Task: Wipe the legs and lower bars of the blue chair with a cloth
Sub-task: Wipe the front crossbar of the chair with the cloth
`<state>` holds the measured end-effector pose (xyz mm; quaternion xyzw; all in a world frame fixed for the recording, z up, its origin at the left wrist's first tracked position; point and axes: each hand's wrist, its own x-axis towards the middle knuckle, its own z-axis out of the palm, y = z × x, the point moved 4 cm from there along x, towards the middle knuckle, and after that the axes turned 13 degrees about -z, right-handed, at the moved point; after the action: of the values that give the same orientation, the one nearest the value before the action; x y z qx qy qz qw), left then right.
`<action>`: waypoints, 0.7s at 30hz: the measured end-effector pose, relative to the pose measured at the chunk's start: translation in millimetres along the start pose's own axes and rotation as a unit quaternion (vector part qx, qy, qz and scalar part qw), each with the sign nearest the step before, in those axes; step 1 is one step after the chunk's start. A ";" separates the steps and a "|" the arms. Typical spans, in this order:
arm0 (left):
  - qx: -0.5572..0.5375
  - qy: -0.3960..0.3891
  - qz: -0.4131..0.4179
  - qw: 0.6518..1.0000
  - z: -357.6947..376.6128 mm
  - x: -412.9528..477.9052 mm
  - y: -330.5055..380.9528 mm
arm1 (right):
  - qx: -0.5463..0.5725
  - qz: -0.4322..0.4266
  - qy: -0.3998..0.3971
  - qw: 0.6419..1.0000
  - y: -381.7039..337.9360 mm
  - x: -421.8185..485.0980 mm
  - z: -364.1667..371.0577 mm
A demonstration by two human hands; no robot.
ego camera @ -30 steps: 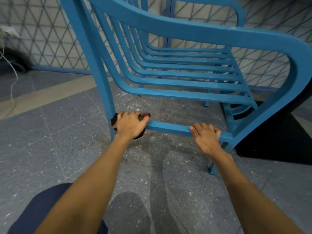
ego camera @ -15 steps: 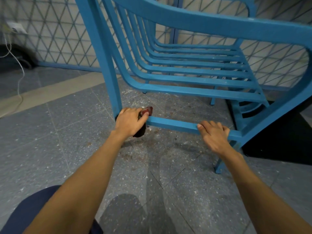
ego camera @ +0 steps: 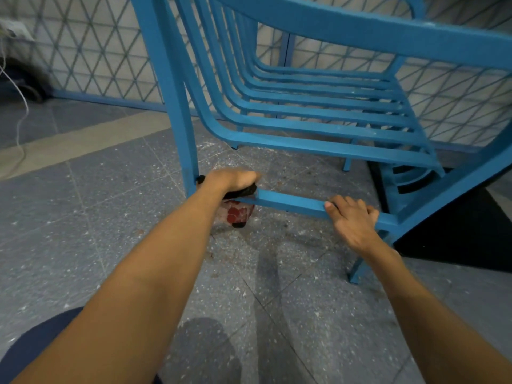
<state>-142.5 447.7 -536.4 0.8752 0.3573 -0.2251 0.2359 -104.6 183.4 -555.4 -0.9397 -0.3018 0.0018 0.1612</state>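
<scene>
Left hand (ego camera: 231, 179) grips the cloth (ego camera: 238, 213), fingers curled round it, pressed on the lower bar (ego camera: 291, 202) of the blue chair (ego camera: 318, 117) at its left-leg corner. Right hand (ego camera: 351, 220) grips the bar's right end, fingers curled over it.
</scene>
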 end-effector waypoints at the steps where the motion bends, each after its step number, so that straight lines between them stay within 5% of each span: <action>1: 0.011 0.013 -0.008 1.000 -3.5 -0.3 -4.7 | -0.002 0.000 -0.001 1.000 0.1 0.5 0.0; 9: 0.036 0.211 0.100 0.972 38.6 -20.5 30.5 | -0.014 0.004 -0.004 1.000 0.3 2.0 0.8; 12: 0.002 0.305 0.214 0.928 64.6 -39.9 37.9 | -0.012 -0.001 -0.004 1.000 0.8 0.3 1.1; 15: 0.077 0.333 0.352 0.871 72.5 -31.0 5.5 | -0.007 -0.009 0.000 1.000 2.0 -0.6 0.6; 21: 0.226 0.384 0.318 0.837 27.0 13.6 -67.2 | -0.012 -0.013 0.000 1.000 2.4 -0.1 1.8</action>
<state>-189.0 481.8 -582.2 0.9859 0.0602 0.1415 -0.0661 -103.5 182.0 -557.8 -0.9377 -0.3136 -0.0039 0.1497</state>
